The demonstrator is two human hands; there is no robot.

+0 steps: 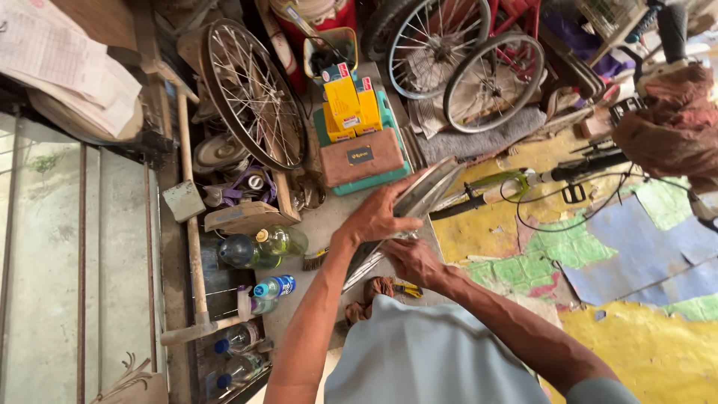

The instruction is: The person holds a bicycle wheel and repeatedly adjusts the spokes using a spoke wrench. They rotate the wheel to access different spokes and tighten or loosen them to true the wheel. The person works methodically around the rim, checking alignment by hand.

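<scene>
Both hands grip a bare metal wheel rim (pixel 419 202) lying tilted on the surface (pixel 321 224), just below the yellow boxes (pixel 350 101). The left hand (pixel 378 217) clasps its upper edge; the right hand (pixel 413 262) holds below. The rim carries no tyre or visible spokes; work looks early.

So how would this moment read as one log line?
left hand: on top of curved metal bicycle mudguard | right hand: gripping its lower part | bench: yellow boxes, bottles
</scene>
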